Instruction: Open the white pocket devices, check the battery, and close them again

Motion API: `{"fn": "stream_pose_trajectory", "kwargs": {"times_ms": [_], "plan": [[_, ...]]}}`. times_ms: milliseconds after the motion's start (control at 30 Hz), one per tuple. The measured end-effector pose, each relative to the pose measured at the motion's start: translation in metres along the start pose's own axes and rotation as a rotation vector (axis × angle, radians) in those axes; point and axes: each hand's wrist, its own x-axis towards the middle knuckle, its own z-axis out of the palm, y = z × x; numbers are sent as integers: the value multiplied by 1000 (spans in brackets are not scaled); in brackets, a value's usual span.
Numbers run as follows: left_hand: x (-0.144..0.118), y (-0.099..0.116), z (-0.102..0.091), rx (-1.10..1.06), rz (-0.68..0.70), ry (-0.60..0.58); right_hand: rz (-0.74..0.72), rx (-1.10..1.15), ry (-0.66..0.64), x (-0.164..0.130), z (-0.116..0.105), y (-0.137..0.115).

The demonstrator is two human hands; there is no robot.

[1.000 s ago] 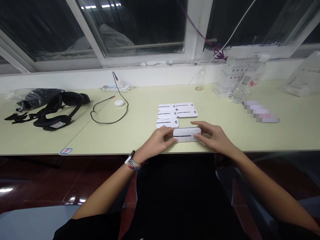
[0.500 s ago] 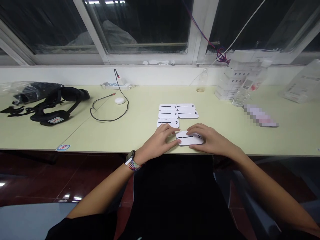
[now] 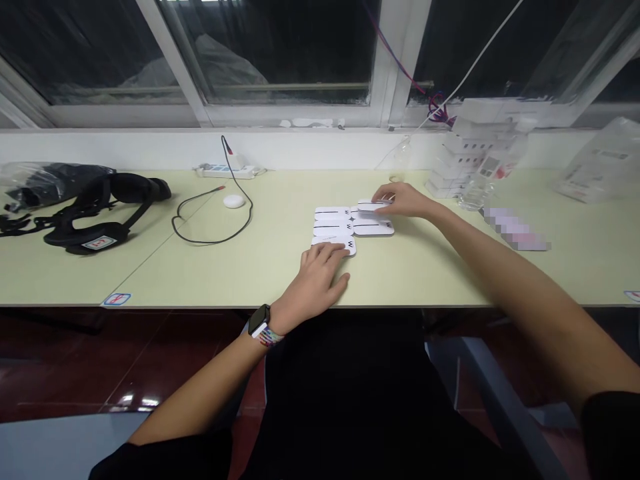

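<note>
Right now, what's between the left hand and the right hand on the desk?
Head view: white flat devices in a two-column cluster. Left hand rests on the nearest one; right hand holds one at the far row.

table (image 3: 280, 267): pale green | on it: white cards (image 3: 345, 223), black cable (image 3: 210, 220), power strip (image 3: 227, 172), black headset (image 3: 100, 213)

Bare worktop (image 3: 280, 267) lies open along the near edge, left and right of the left hand (image 3: 315, 283). The cluster of white cards (image 3: 345, 223) fills the middle, with the right hand (image 3: 403, 200) and its forearm stretched across the room to their right. Leftward, a looped black cable (image 3: 210, 230) and a black headset (image 3: 100, 213) block the way. At the back right, stacked white boxes (image 3: 470, 160) and a clear bottle (image 3: 475, 193) crowd the wall.
</note>
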Motion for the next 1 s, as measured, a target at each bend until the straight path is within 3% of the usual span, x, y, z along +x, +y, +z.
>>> {"fn": "stream_pose_trajectory", "kwargs": {"times_ms": [167, 367, 567, 667, 833, 1000], "plan": [[0, -6, 2, -6, 21, 10, 75, 82, -61, 45, 14, 13], [0, -7, 3, -29, 30, 25, 93, 99, -88, 61, 17, 21], [0, -4, 2, -25, 25, 17, 93, 91, -115, 64, 14, 27], [0, -3, 2, -21, 22, 14, 95, 54, -65, 62, 18, 28], [0, -3, 1, -16, 19, 8, 43, -52, 138, 49, 46, 21], [1, -2, -2, -19, 13, -12, 53, -123, 122, 35, 73, 16]]}}
